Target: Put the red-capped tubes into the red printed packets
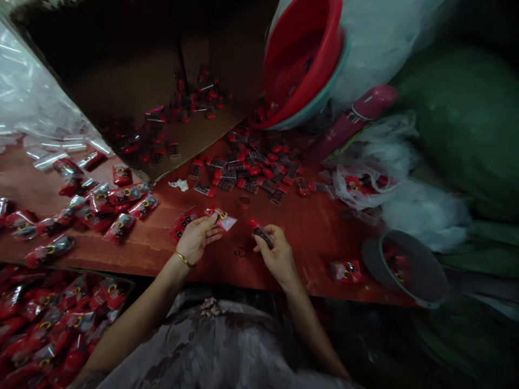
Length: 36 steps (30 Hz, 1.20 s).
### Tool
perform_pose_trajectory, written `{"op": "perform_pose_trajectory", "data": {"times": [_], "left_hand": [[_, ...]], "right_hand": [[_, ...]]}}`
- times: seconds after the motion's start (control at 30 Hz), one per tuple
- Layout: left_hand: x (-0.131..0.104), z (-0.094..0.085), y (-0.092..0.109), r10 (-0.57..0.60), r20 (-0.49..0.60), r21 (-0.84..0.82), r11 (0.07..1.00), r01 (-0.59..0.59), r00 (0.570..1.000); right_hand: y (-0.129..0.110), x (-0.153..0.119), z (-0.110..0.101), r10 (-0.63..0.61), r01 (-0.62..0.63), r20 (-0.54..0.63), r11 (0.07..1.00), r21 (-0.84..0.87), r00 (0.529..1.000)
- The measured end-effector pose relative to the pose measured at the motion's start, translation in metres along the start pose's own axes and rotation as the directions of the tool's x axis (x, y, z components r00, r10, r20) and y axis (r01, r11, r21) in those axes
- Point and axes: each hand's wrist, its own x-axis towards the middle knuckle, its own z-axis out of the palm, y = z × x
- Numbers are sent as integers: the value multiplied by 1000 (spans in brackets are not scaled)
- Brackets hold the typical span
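Observation:
My left hand (198, 236), with a gold bracelet at the wrist, pinches a small red printed packet (221, 218) with a clear end. Just right of it, my right hand (276, 249) grips a small clear container (263, 234) with a red cap pointing up and left. The two items are apart. Flat red printed packets (182, 222) lie beside my left hand. Behind both hands is a pile of loose red-capped containers (253, 167) on the red table (316, 232). Filled red packets (117, 202) are scattered to the left.
An open cardboard box (211, 129) stands at the back left, with a red basin (300, 70) to its right. A pink bottle (351, 121), plastic bags (421, 210) and a grey bucket (375, 262) are on the right. Many red packets (57, 319) fill a box at lower left.

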Motion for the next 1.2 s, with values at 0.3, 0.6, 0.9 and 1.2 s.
{"op": "perform_pose_trajectory", "data": {"times": [0.3, 0.6, 0.9, 1.2], "left_hand": [[-7, 4, 3, -99, 93, 33, 995, 97, 991], [-4, 4, -1, 13, 91, 81, 996, -21, 996], [-7, 16, -23, 57, 67, 0, 998, -57, 996], [-3, 19, -31, 88, 112, -80, 994, -79, 990]], "right_hand": [[-21, -14, -8, -537, 539, 80, 842, -2, 840], [-21, -5, -4, -553, 568, 147, 817, -93, 820], [-28, -2, 15, -531, 518, -61, 842, -148, 845], [-36, -4, 42, -476, 461, -151, 879, -122, 867]]}}
